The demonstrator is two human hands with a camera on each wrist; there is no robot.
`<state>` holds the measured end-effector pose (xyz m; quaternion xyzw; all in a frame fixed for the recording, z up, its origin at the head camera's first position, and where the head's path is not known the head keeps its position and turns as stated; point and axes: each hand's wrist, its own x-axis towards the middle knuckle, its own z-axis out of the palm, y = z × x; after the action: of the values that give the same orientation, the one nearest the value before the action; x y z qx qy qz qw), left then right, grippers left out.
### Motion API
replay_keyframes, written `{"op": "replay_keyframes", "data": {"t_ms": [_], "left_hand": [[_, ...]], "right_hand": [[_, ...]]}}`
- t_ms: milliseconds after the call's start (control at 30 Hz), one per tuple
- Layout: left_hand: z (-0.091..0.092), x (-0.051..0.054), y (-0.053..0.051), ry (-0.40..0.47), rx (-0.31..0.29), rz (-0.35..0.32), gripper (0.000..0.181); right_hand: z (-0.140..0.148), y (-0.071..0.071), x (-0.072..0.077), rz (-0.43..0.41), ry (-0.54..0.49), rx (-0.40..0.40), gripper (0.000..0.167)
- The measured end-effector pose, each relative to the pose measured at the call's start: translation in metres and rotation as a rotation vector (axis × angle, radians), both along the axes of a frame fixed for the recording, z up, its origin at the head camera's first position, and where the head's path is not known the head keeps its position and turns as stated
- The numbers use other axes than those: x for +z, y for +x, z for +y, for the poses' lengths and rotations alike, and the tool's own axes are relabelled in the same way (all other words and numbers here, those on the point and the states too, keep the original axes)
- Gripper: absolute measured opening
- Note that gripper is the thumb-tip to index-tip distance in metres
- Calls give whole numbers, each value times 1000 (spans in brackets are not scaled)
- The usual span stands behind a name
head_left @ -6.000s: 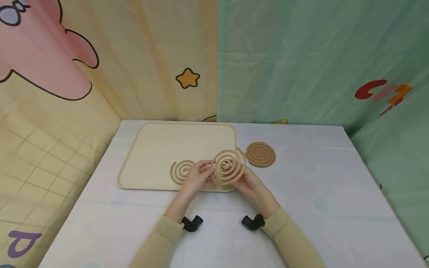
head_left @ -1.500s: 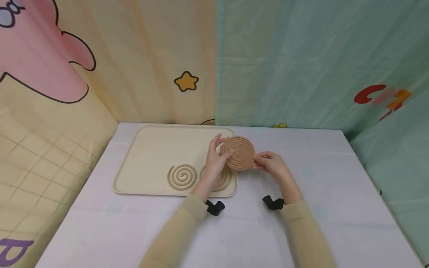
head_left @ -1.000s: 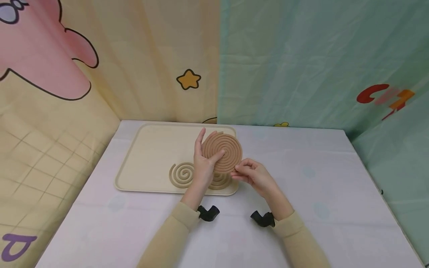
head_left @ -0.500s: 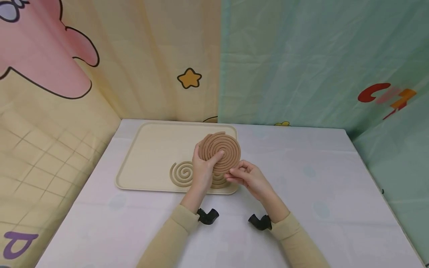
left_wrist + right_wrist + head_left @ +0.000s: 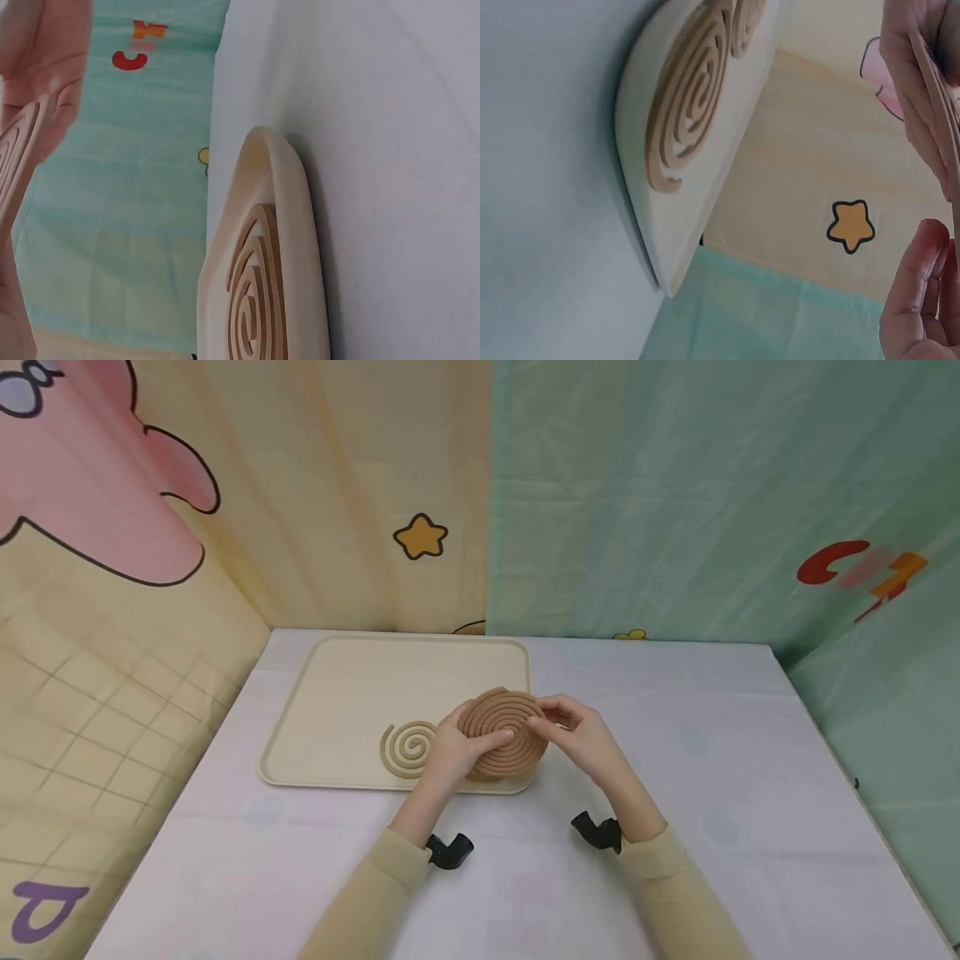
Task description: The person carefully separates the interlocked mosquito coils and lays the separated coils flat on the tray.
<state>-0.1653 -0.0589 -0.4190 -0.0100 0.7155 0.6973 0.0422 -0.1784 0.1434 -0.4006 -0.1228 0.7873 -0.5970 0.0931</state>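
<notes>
A brown, tightly wound coil disc [image 5: 510, 752] is held up above the tray's near right corner. My left hand [image 5: 450, 752] grips its left side, thumb lying across the face near the centre. The right hand [image 5: 585, 739] pinches the disc's upper right edge between thumb and fingers. In the right wrist view the disc [image 5: 943, 112] appears edge-on between both hands. One loose, paler spiral [image 5: 407, 749] lies on the cream tray [image 5: 352, 693]. A second spiral [image 5: 694, 97] in the tray's corner shows in the right wrist view; the disc and left hand mostly cover it in the head view.
The tray stands at the back left of a table with a white cloth [image 5: 675, 760]. Printed curtains [image 5: 637, 510] rise behind and beside the table. Both wrists carry black devices [image 5: 450, 852].
The loosened spiral held earlier now lies in the tray. The brown disc was lifted from the table at right and brought over the tray; lately it moved lower, and the right hand shifted up its edge.
</notes>
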Motion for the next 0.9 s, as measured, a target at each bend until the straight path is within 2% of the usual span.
{"op": "replay_keyframes", "data": {"t_ms": [67, 133, 233, 333, 467, 567, 700, 733, 800, 900], "left_hand": [[-1, -2, 2, -79, -74, -7, 59], [-2, -3, 4, -107, -122, -6, 58], [0, -2, 7, -89, -131, -14, 60], [1, -1, 9, -1, -57, -67, 65], [3, 1, 12, 146, 100, -106, 68], [6, 0, 14, 268, 190, -72, 66], [11, -4, 16, 407, 244, -13, 62], [11, -5, 16, 425, 250, -4, 62], [11, -6, 16, 408, 256, 5, 59], [9, -8, 15, 328, 264, 12, 55]], "right_hand": [[2, -1, 6, 48, 45, -19, 31], [3, -1, 10, 66, 72, -26, 27], [2, 0, 12, 56, 90, -60, 23], [-2, 1, 9, 16, 34, -112, 24], [-11, 3, 1, -59, -159, -172, 22], [-19, 7, -4, -115, -280, -205, 16], [-29, 13, -6, -168, -348, -242, 8], [-30, 14, -7, -177, -358, -247, 8], [-31, 15, -7, -187, -368, -256, 8], [-32, 16, -10, -158, -314, -273, 12]]}}
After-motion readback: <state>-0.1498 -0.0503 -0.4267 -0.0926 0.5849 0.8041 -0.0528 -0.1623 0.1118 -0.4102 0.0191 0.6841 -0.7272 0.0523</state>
